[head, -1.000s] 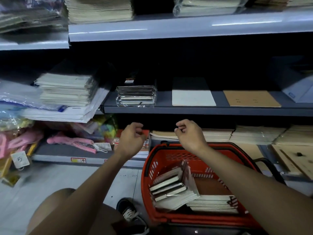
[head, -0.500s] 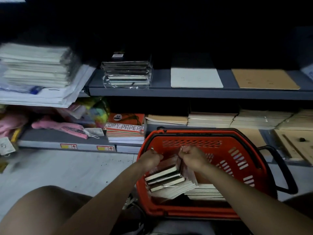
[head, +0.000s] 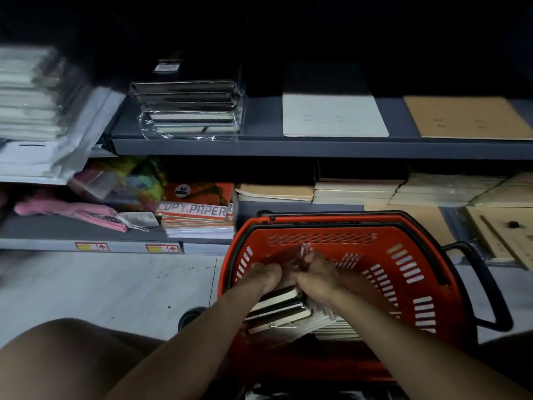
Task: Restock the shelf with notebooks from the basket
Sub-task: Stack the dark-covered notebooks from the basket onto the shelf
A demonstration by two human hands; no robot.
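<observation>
Both hands, left hand (head: pixel 266 275) and right hand (head: pixel 315 277), have dropped from shelf height into the red basket (head: pixel 403 272) at lower centre, each grip curling onto the wrapped notebooks (head: pixel 281 308) there, so another pickup looks under way.

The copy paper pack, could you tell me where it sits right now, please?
In the head view, the copy paper pack sits on the bottom shelf, left of centre, just left of the red basket.
</observation>
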